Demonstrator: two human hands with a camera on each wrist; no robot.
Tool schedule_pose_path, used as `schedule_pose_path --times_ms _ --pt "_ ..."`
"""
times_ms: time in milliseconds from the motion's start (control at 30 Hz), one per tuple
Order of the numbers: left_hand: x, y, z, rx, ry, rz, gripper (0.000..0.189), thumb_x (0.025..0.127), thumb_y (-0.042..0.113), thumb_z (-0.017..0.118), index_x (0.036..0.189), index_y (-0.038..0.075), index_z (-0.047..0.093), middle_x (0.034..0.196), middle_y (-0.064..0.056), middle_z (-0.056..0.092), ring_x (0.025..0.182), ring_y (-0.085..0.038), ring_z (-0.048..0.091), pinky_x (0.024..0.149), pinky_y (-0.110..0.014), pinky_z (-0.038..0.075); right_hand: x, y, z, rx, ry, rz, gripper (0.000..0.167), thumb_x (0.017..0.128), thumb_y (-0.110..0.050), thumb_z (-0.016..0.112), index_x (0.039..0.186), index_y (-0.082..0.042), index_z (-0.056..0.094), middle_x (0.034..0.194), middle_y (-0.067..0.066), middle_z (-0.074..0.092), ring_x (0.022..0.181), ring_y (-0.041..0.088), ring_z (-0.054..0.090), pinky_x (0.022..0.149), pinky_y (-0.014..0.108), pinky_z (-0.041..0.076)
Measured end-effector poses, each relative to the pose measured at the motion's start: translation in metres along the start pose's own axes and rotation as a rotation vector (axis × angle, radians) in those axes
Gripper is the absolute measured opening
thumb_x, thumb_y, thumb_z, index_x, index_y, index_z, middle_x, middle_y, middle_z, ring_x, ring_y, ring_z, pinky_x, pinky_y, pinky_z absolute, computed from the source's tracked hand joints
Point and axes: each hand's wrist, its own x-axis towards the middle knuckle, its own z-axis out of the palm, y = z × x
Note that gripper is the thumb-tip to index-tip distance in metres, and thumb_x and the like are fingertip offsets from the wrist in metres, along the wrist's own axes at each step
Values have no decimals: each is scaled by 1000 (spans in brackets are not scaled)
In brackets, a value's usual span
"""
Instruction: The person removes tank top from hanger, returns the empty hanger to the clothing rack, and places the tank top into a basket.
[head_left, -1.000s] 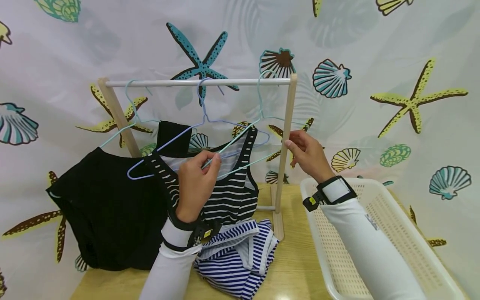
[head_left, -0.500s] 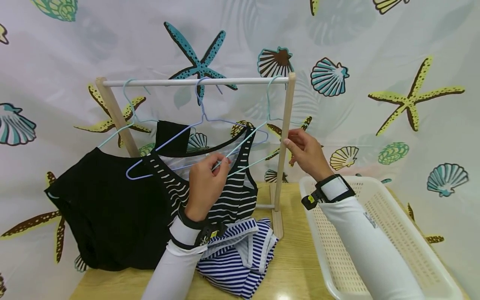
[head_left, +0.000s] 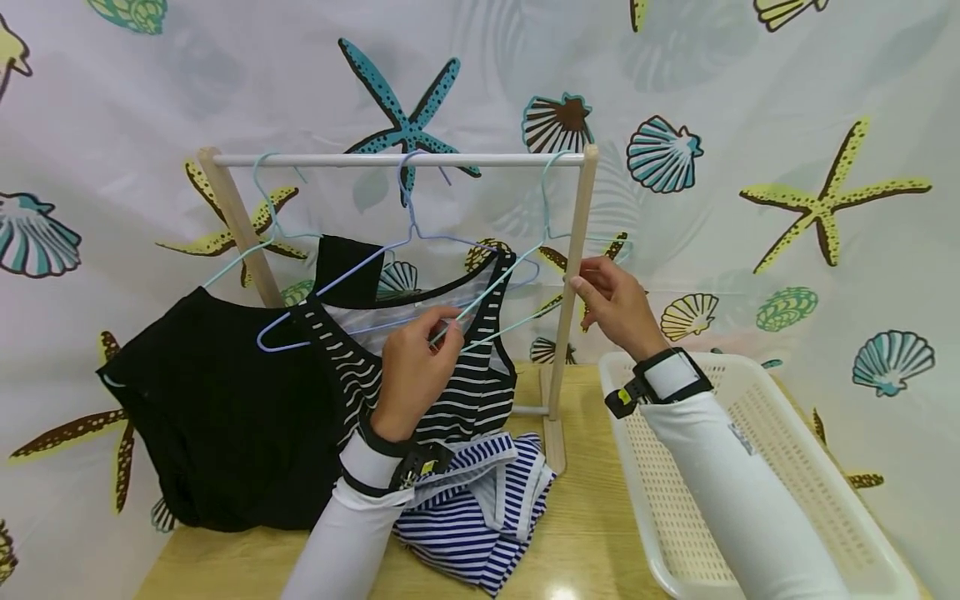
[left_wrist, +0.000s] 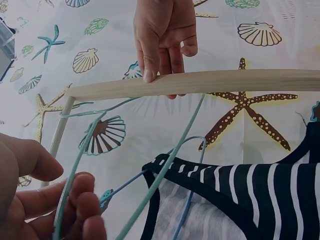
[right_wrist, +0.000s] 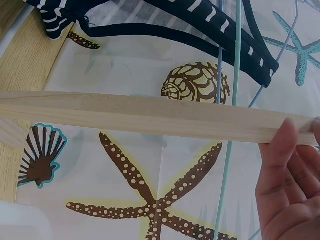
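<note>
My left hand (head_left: pixel 416 367) pinches the lower arm of a bare mint-green hanger (head_left: pixel 495 285), whose hook sits over the rack's rail near its right end. In the left wrist view, fingers (left_wrist: pixel 82 187) curl beside the mint wire. My right hand (head_left: pixel 621 308) grips the right wooden post (head_left: pixel 567 317) of the clothes rack, thumb in front and fingers behind. Left of the mint hanger, a black-and-white striped tank top (head_left: pixel 465 392) hangs on a lavender hanger (head_left: pixel 411 218). A black garment (head_left: pixel 232 417) hangs farther left from another mint hanger (head_left: pixel 272 208).
A crumpled blue-and-white striped garment (head_left: pixel 480 525) lies on the wooden table (head_left: pixel 592 517) below the rack. To the right stands a white plastic basket (head_left: pixel 632 467), partly under my right forearm. A patterned cloth (head_left: pixel 720 75) with starfish and shells covers the wall behind.
My left hand has moved right with the mint hanger, and its hook has slid along the rail toward the right post. My right hand has stayed on the post.
</note>
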Motion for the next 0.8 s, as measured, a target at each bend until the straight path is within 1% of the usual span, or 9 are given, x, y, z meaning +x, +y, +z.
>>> schedule_pose_path --times_ms 67,100,167,267,333,433,567,667,800 --pt "1 -1 -2 -4 -4 -9 17 90 11 59 102 7 71 75 -2 66 59 -12 53 55 -29 42 0 0 0 -1 1 4 35 99 -21 55 128 -1 53 122 21 62 97 33 64 53 31 53" --pt "1 -1 -4 -9 -4 -10 17 91 11 59 103 7 71 80 -2 68 63 -13 56 59 -30 45 0 -4 0 -1 -3 4 35 100 -18 55 128 0 52 122 22 61 97 35 64 53 30 53" --pt "1 -1 -8 -9 -5 -12 18 91 11 59 104 7 70 86 -4 68 73 -16 60 67 -32 48 0 -6 2 10 -4 16 34 100 -15 54 129 3 51 123 24 60 98 38 63 52 29 53" --pt "0 0 -15 -9 4 -5 19 91 10 59 106 7 70 95 -6 65 86 -22 61 79 -36 49 0 -6 3 26 -7 24 34 99 -11 53 129 5 50 123 27 59 100 42 62 52 28 52" --pt "0 3 -20 -21 9 2 20 91 11 59 107 6 70 98 -6 63 90 -24 60 83 -39 47 1 -2 4 30 -5 28 34 100 -12 54 130 4 50 124 26 59 100 41 62 52 28 52" --pt "-1 9 -26 -32 14 30 19 91 11 58 105 5 70 102 -6 63 93 -24 59 85 -40 46 1 1 5 27 -1 21 36 99 -18 55 130 1 51 124 23 60 99 37 63 53 31 53" --pt "-4 16 -32 -39 16 102 18 91 10 58 102 7 71 102 -4 65 94 -18 58 84 -37 46 -1 2 5 23 3 15 37 99 -21 55 129 -1 51 124 22 60 99 34 64 55 35 54" --pt "-7 22 -34 -53 2 155 17 91 10 58 101 8 72 101 -3 66 93 -16 58 82 -35 46 -1 3 4 15 10 14 36 100 -22 55 129 -1 52 123 22 61 98 33 64 54 33 54" --pt "-14 27 -36 -65 -37 182 18 92 13 57 101 9 71 102 -1 65 93 -16 58 80 -34 47 0 2 4 18 8 13 35 100 -20 54 129 -2 52 123 21 61 100 34 63 52 28 52"
